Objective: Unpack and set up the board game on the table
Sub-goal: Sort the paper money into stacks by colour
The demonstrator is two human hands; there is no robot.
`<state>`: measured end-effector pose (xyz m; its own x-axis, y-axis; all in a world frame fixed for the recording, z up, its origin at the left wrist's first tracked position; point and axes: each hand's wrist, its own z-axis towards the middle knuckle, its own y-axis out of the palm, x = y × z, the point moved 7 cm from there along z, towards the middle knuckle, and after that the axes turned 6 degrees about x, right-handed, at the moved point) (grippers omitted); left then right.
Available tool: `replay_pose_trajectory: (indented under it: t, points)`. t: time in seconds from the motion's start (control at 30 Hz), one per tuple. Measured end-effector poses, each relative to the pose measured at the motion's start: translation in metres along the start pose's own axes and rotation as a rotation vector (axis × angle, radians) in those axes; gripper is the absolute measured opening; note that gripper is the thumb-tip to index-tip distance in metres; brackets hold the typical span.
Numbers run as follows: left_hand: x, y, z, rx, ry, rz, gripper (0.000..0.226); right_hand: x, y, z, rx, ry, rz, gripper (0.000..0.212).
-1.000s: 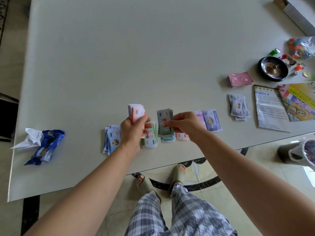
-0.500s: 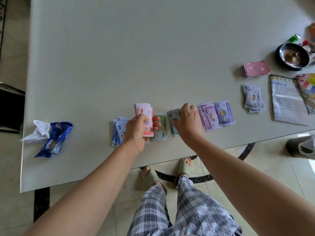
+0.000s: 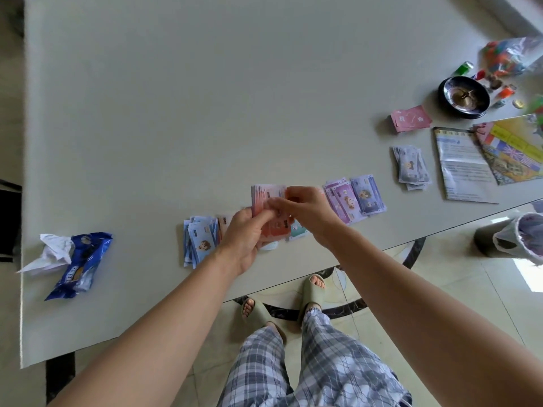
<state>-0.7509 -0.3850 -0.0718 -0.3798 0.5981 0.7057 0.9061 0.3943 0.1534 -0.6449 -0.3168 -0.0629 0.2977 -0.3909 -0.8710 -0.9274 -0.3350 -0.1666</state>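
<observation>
My left hand (image 3: 245,235) grips a stack of pink play-money notes (image 3: 266,198) above the near edge of the grey table (image 3: 176,98). My right hand (image 3: 308,211) pinches the top of that same stack from the right. Sorted piles lie on the table below: blue notes (image 3: 199,242) on the left, a green pile (image 3: 296,230) mostly hidden under my hands, purple notes (image 3: 342,201) and lilac notes (image 3: 367,193) on the right. Farther right lies a grey-white pile (image 3: 411,167).
A red card stack (image 3: 411,118), a rules sheet (image 3: 464,168), the folded game board (image 3: 517,148), a black spinner dish (image 3: 464,96) and a bag of coloured pieces (image 3: 511,55) sit at the right. Crumpled blue wrapper (image 3: 79,265) and white paper (image 3: 53,254) lie at the left. A bin (image 3: 511,239) stands on the floor.
My right hand left the green notes on the table and came up to the pink stack in my left hand. The view shifted a little.
</observation>
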Motion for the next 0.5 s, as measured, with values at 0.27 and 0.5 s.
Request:
replay_pose_trajectory:
  t: [0.27,0.5]
  points:
    - [0.006,0.013,0.002,0.017,0.039,-0.003,0.015,0.018,-0.018,0.002,-0.01,0.11,0.134,0.023]
    - [0.007,0.026,0.003,0.043,0.072,0.0,0.014,0.021,-0.029,0.004,-0.002,0.136,0.187,0.022]
